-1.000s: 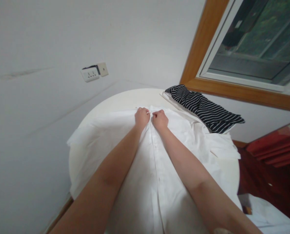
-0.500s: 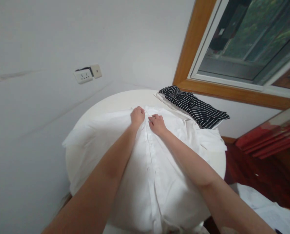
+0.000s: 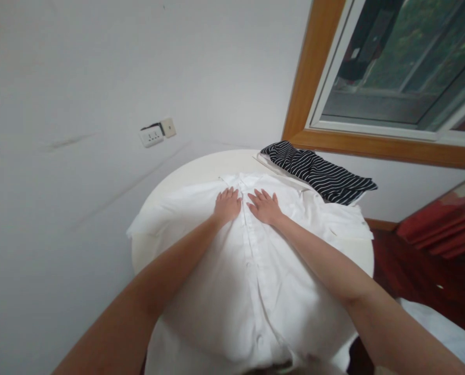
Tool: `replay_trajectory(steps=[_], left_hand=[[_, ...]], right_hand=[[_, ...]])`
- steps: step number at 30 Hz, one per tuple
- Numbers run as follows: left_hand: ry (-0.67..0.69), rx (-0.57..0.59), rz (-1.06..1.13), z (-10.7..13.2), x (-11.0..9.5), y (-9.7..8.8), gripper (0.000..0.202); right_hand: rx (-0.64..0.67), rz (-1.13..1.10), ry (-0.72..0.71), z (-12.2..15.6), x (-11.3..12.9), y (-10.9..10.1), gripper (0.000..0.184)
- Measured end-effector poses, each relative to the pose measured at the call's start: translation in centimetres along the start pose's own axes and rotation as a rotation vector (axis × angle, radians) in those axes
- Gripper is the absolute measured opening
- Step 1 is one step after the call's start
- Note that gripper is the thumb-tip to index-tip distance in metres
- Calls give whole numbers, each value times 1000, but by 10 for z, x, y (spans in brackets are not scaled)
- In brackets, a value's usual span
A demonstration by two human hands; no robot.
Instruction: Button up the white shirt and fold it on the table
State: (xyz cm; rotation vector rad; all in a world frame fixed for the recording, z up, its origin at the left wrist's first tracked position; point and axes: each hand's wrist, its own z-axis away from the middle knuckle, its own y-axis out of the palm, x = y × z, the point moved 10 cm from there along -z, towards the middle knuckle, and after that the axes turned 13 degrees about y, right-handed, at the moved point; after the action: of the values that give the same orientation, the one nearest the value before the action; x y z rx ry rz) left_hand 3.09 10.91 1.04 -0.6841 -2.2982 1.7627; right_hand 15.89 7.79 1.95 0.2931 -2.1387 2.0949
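Observation:
A white button-up shirt (image 3: 232, 291) lies spread face up over a round white table (image 3: 201, 164), its collar at the far side and its button front running down the middle. My left hand (image 3: 228, 205) rests flat on the shirt just left of the button front, below the collar. To the right of the buttons, my right hand (image 3: 265, 206) lies flat with its fingers spread. Both palms press on the cloth and neither grips anything. The shirt's near hem drops over the table's front edge, partly hidden at the bottom of the view.
Black-and-white striped folded cloth (image 3: 320, 171) sits at the table's back right edge. A wall with a power socket (image 3: 152, 136) stands behind and left. The wood-framed window (image 3: 376, 146) is at right, above a red curtain (image 3: 447, 229). White cloth (image 3: 439, 325) lies lower right.
Both hands have let go near the collar, opened flat and come slightly down the shirt front. The camera view has shifted a little, so the table sits further right.

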Motion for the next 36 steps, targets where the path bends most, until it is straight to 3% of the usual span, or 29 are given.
replay_trajectory(steps=[5, 12, 17, 19, 22, 26, 30, 36], left_hand=[[81, 4, -71, -22, 6, 3, 53], [95, -39, -78, -39, 10, 0, 49], [85, -180, -112, -32, 1, -28, 34], [55, -187, -135, -28, -2, -34, 32], [8, -114, -62, -29, -2, -29, 36], [-98, -52, 111, -32, 8, -18, 37], [-140, -119, 145, -26, 11, -20, 42], [-79, -157, 112, -23, 2, -23, 33]], right_hand=[[36, 27, 7, -11, -3, 0, 57], [-19, -14, 1, -30, -5, -2, 55], [-128, -115, -2, -34, -10, -16, 44], [-192, -155, 18, -32, -11, -28, 35], [-252, -216, 77, -30, -7, -41, 29], [-117, -274, 167, -32, 11, -28, 33], [-108, -203, 262, -29, 19, -20, 37], [-210, -161, 219, -30, 22, -22, 27]])
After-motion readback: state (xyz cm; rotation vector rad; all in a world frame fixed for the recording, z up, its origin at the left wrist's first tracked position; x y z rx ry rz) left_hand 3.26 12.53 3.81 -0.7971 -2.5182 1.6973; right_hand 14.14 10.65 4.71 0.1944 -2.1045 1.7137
